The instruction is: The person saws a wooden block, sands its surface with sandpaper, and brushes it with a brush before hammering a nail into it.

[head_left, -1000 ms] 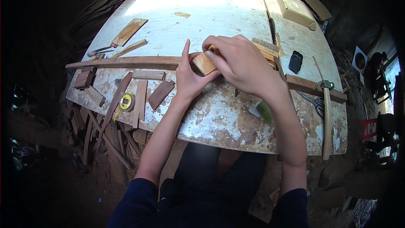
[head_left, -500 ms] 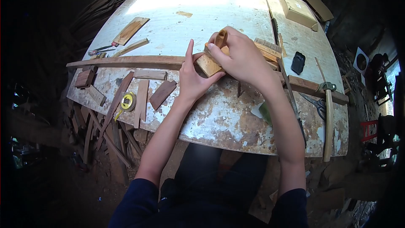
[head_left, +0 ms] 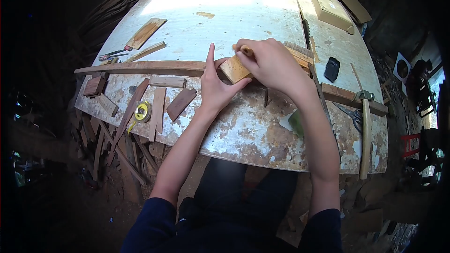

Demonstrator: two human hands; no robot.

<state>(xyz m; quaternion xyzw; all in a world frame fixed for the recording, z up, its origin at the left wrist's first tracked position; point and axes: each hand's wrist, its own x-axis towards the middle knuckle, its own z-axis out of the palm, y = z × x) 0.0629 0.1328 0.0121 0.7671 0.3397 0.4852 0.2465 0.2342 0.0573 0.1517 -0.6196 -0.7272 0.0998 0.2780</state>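
Observation:
In the head view, my left hand (head_left: pixel 216 85) braces the near end of a light wooden block (head_left: pixel 234 70) between thumb and fingers, its index finger pointing up. My right hand (head_left: pixel 276 65) is closed round a brown wooden handle (head_left: pixel 247 52) above the block's far end. The working end of that tool is hidden behind my fingers. The block lies over a long wooden bar (head_left: pixel 150 68) that runs across the table. Further pieces of wood (head_left: pixel 300 56) lie just beyond my right hand.
The worn table (head_left: pixel 253 145) also carries a yellow tape measure (head_left: pixel 142 111), wood offcuts (head_left: pixel 181 105), a hammer (head_left: pixel 364 131), scissors (head_left: pixel 354 118), a black case (head_left: pixel 332 69), a saw (head_left: pixel 306 33) and a cardboard box (head_left: pixel 332 11). Screwdrivers (head_left: pixel 111 56) lie at the left.
My right hand has tipped the wooden handle lower and shifted slightly down and to the right over the block. My left hand stays almost in place.

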